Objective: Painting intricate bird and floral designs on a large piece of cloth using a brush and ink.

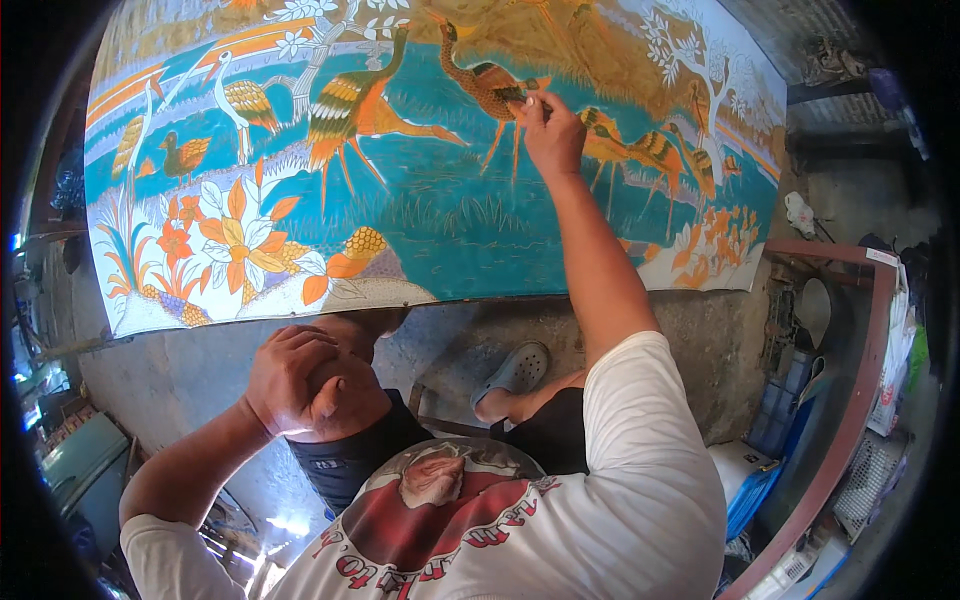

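Observation:
My right hand (553, 132) is pinched against a large painted sheet (470, 240), at the tail end of a brown long-necked bird (485, 85). Whatever sits between its fingertips is too small and covered to make out. The sheet carries cranes, ducks, trees and flowers in teal, orange, yellow and brown, with some blossoms left white. Over my bent left knee lies my left hand (290, 382), thumb apart from the fingers, holding nothing. Just above that knee runs the sheet's near edge.
A reddish-brown frame (872, 330) stands at the right, with blue items and bags around it. Below the sheet, a grey clog (522, 368) is on my foot on the concrete floor (690, 345). Clutter and a pale green box (88, 455) line the left.

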Available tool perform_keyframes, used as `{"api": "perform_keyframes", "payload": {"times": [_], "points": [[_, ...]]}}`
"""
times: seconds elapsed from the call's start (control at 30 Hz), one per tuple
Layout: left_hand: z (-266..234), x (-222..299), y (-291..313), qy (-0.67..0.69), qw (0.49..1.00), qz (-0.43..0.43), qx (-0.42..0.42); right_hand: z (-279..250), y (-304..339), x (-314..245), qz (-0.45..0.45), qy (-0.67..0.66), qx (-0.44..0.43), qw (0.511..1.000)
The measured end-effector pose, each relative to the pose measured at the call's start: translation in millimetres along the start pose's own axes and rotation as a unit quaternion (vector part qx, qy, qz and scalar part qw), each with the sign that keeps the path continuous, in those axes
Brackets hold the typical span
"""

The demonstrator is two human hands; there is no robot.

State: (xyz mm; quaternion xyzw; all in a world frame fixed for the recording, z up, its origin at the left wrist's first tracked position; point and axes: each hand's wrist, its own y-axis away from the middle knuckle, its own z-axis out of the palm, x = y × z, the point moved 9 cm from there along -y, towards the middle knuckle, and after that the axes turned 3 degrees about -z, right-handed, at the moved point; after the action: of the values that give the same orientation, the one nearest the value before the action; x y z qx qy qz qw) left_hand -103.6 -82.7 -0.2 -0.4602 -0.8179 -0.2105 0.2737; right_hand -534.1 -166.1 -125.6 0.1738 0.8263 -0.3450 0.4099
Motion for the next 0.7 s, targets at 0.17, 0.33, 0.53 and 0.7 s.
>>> {"api": "perform_keyframes", "payload": {"times": [0.17, 0.33, 0.53, 0.7], "points": [[0.4, -4.9, 4.2, -0.001, 1.000, -0.012, -0.003, -11.3, 7.8, 1.8, 0.002, 0.152, -0.019, 0.988], [-0.7, -3.1, 1.5, 0.001, 1.000, -0.004, 0.003, -21.0, 6.5, 9.2, 0.000, 0.106, 0.014, 0.994], [1.6, -1.9, -1.4, -0.002, 1.000, 0.002, 0.002, -2.6, -3.6, 16.3, 0.005, 0.033, -0.006, 0.999], [-0.8, -0.1, -0.4, 0.006, 1.000, -0.005, 0.006, -13.4, 0.6, 8.8, -0.021, 0.116, 0.000, 0.993]]}}
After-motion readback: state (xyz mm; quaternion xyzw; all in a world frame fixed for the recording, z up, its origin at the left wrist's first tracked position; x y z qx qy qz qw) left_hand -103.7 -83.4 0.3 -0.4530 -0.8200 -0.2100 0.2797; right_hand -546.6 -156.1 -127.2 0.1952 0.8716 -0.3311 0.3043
